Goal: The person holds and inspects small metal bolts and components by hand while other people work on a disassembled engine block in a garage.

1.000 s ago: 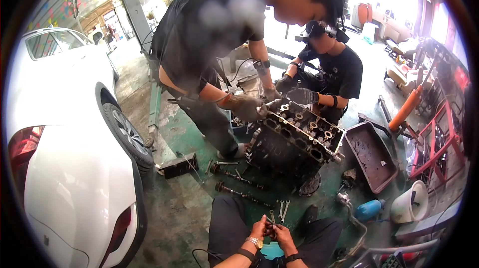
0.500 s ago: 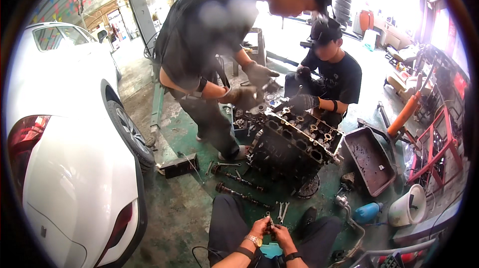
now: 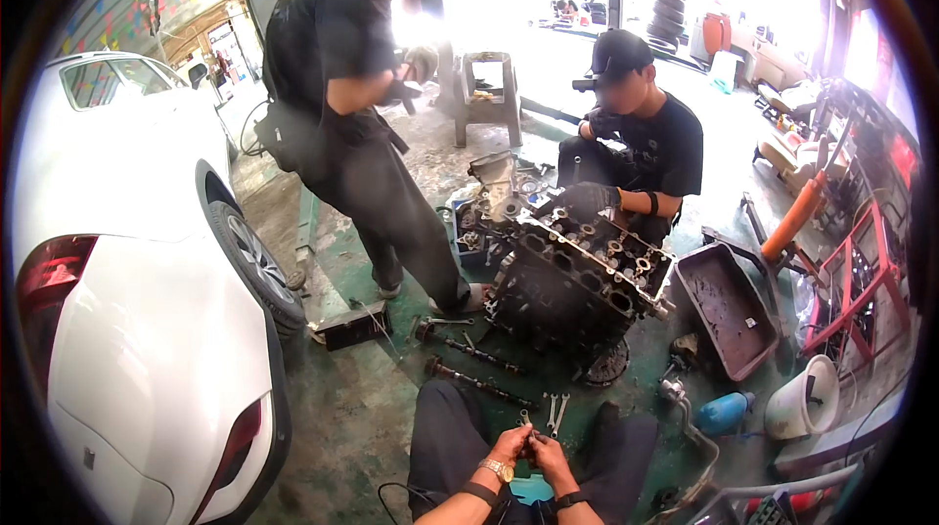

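Note:
Between my thighs, my left hand (image 3: 509, 446) and my right hand (image 3: 549, 457) come together, fingers closed round a small wrench (image 3: 525, 417). Its ring end pokes up above my fingertips; the rest of it is hidden in my grip. On the floor just past my hands lie loose wrenches (image 3: 558, 412) side by side. Farther off to the left rest two dark camshafts (image 3: 479, 385). Beyond them stands a black engine (image 3: 558, 295), its top uncovered, with a crouching co-worker's gloved hand (image 3: 587, 200) on its far side.
A second co-worker (image 3: 362, 144) stands at the engine's left. At right are a drip tray (image 3: 729, 315), a blue bottle (image 3: 722, 414) and a white bucket (image 3: 797, 403). A white car (image 3: 147, 349) fills the left. A small dark box (image 3: 354, 326) sits near its wheel.
The standing co-worker has straightened up and moved back to the left, drawing both gloved hands away from the engine. My own hands hold nearly the same place.

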Available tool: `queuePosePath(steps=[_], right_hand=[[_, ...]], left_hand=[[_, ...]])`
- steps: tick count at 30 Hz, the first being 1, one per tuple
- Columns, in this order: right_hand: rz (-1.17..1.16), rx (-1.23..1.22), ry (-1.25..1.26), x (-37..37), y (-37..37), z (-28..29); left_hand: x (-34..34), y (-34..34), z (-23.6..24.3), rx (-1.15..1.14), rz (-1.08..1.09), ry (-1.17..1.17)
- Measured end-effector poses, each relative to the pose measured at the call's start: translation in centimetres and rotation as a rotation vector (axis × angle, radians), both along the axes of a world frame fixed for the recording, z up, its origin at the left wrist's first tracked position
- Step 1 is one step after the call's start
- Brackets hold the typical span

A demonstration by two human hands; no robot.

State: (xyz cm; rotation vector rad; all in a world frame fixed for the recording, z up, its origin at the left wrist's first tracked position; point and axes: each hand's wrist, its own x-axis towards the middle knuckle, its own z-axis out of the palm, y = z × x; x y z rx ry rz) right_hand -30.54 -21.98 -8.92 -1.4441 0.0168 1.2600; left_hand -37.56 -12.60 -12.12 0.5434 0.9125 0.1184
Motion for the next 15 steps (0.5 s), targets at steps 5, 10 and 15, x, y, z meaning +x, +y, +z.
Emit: queuePosePath(steps=[5, 10, 15], right_hand=[[0.020, -0.012, -0.007, -0.2, 0.3, -1.6], [0.059, 0.012, -0.133, -0.4, 0.1, -2.2], [0.101, -0.018, -0.082, -0.1, -0.4, -1.7]], left_hand=[[-0.2, 0.2, -0.7, 0.030, -0.007, 0.027], [-0.1, 0.2, -1.1, 0.047, -0.023, 0.051], [-0.1, 0.0, -0.7, 0.025, -0.029, 0.083]])
